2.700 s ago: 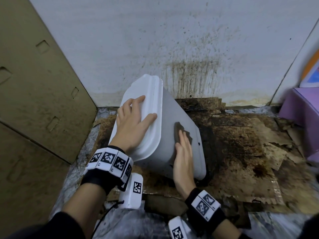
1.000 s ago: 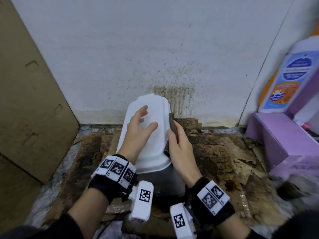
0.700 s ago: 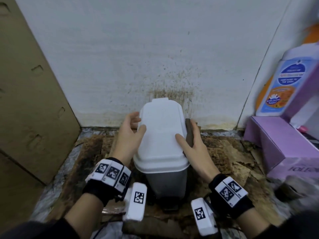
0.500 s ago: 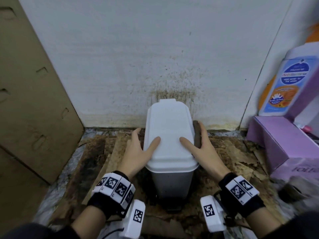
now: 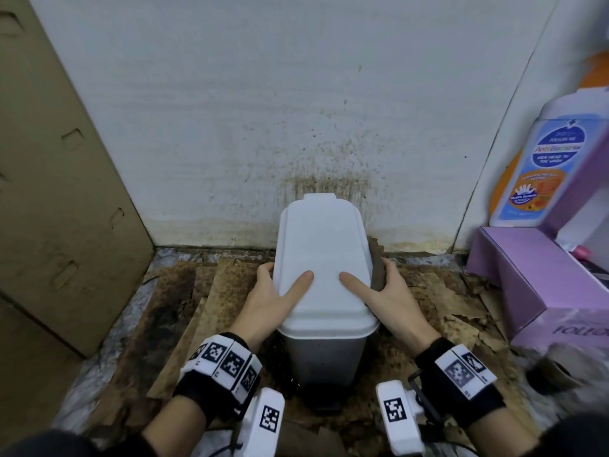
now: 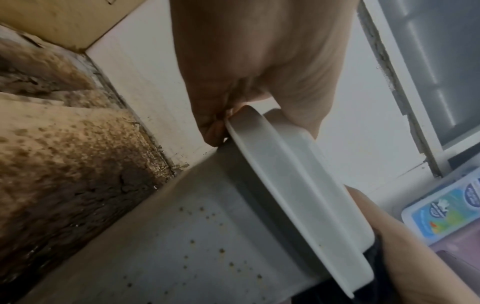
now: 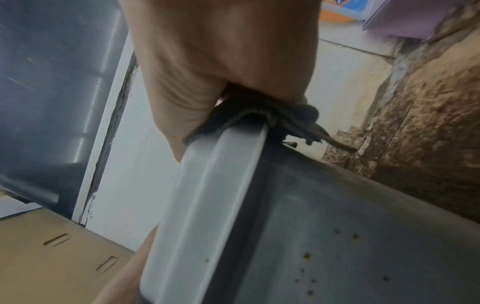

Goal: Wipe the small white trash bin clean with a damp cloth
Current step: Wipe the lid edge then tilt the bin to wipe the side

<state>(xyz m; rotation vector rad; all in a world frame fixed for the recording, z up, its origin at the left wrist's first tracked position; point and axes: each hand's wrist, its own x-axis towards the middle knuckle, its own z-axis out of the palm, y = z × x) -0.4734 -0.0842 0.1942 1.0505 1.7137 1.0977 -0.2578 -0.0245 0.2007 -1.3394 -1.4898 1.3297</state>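
Bin (image 5: 324,265) stands upright at frame centre, its lid clasped between both hands. Left hand (image 5: 270,296) grips the lid's left edge; right hand (image 5: 387,296) grips the right edge, fingers pressing the dark cloth (image 5: 377,270) against it.

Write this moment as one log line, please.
bin upright, lid shut | left hand grips lid | right hand presses cloth to lid edge

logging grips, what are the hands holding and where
Both hold the trash bin by its lid: left hand on the left edge, right hand on the right edge through the cloth.
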